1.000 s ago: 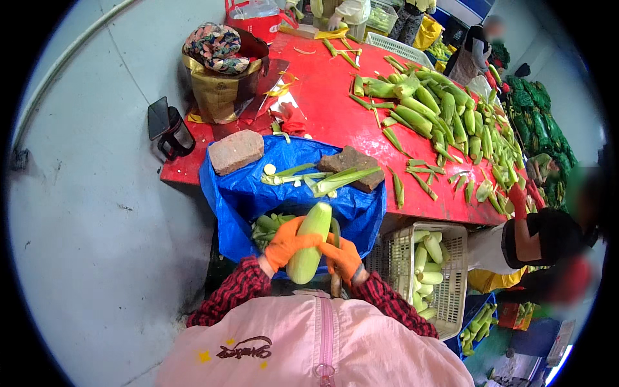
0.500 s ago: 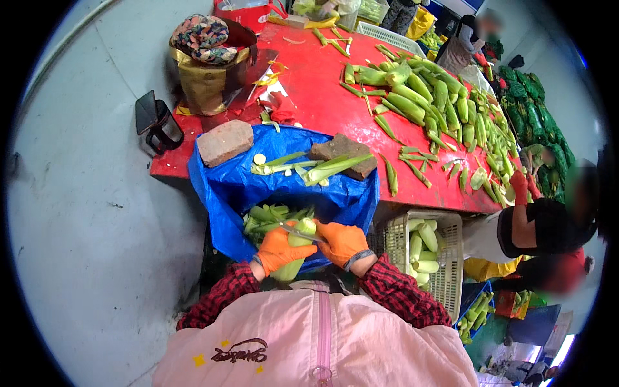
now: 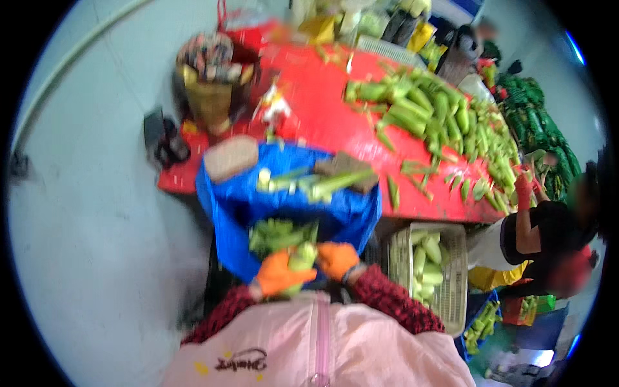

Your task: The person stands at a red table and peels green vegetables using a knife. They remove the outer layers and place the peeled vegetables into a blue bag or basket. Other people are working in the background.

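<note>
The fingers [image 3: 298, 276] of the left hand [image 3: 276, 272], in an orange glove, are wrapped around a green ear of corn [image 3: 303, 256], whose upper end shows above them, over the near edge of the blue sheet [image 3: 227, 242]. The right hand [image 3: 337, 260], gloved alike, is curled just beside the ear; the blur is heavy there, so I cannot tell whether its fingers grip anything. Half a second ago a blade crossed the ear's upper end between the hands, and a second ago the ear stood taller and more exposed in the left fingers. Beyond the hands, green husks [image 3: 278, 233] lie in the hollow of the sheet, and two bricks, a pale one [image 3: 231, 159] and a darker one [image 3: 345, 164], still rest on its far part with cut stalks [image 3: 329, 186] between and against them. To the right, a crate [image 3: 458, 284] holds pale ears [image 3: 427, 261], much as before. On the red surface [image 3: 309, 103], a heap of green ears [image 3: 419, 109] remains, with a co-worker's red glove [image 3: 523, 190] near its right end.
</note>
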### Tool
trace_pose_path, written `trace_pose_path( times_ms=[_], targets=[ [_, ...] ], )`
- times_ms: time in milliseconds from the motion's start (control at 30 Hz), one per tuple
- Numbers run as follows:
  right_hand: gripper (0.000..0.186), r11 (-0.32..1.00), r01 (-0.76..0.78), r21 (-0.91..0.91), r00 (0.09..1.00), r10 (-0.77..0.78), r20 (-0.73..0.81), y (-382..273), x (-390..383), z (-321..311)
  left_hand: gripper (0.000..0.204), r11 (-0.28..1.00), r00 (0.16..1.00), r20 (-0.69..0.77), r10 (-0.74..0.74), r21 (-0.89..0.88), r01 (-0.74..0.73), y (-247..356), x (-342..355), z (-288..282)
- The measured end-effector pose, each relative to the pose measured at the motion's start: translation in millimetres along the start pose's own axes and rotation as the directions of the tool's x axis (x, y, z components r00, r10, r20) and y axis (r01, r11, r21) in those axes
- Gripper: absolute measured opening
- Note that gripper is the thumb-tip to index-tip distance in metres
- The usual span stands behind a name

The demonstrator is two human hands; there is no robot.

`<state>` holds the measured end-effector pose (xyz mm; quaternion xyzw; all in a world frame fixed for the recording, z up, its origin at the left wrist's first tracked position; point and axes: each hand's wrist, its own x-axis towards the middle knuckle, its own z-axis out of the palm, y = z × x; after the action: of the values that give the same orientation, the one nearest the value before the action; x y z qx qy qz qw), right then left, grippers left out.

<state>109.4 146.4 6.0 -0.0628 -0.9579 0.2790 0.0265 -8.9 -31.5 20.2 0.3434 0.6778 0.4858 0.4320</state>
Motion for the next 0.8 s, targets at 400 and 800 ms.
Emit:
trace_pose_path(
  times_ms=[400, 800],
  targets=[
    [0.027, 0.996, -0.079, -0.046, 0.955, 0.089, 0.284, -22, 18, 0, 0.04, 0.987, 0.997, -0.063, -0.045, 0.153, 0.054, -81, 14, -8],
    [0.031, 0.993, -0.021, 0.114, 0.974, -0.006, 0.225, -9, 20, 15, 0.032, 0.998, 0.99, 0.134, -0.036, 0.053, 0.029, -60, 11, -42]
  ],
)
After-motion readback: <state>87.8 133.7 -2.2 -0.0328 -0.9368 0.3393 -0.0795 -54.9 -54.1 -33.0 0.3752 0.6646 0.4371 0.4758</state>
